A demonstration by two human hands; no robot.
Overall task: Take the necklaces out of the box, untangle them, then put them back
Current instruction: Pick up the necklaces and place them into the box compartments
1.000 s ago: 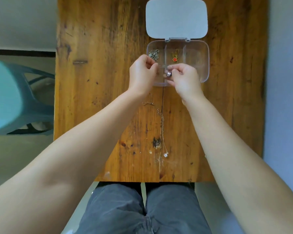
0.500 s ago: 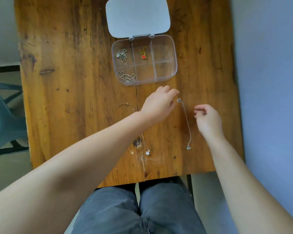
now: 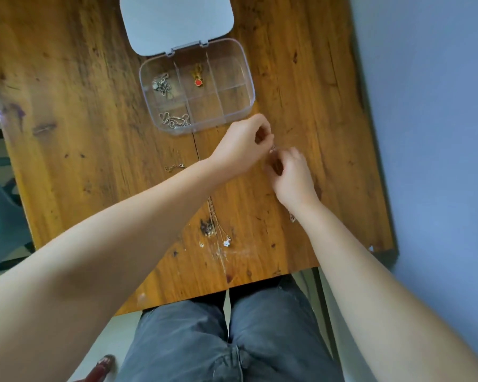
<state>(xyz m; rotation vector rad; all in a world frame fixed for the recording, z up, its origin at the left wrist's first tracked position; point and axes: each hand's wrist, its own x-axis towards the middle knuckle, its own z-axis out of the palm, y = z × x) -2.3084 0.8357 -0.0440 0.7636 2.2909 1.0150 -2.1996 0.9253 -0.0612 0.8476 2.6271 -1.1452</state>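
The clear compartment box (image 3: 247, 78) lies open on the wooden table (image 3: 80, 119), its white lid (image 3: 177, 20) folded back. Inside are a silver tangle (image 3: 162, 84), a red-pendant necklace (image 3: 198, 78) and a silver chain (image 3: 174, 121). My left hand (image 3: 243, 144) and my right hand (image 3: 293, 177) meet just below the box's right corner, both pinching the top end of a thin silver necklace (image 3: 272, 149); its pendant (image 3: 292, 217) peeks out beside my right wrist. Another necklace with a flower pendant (image 3: 226, 242) lies on the table under my left forearm.
The clasp end of a chain (image 3: 174, 167) shows left of my left arm. The table's near edge (image 3: 232, 283) is above my grey-trousered knees. A blue wall runs along the right. A teal chair (image 3: 0, 216) stands at the left.
Both hands left the box with a thin necklace and laid it to the lower right. My right hand has now closed in to meet the left at the chain's top end.
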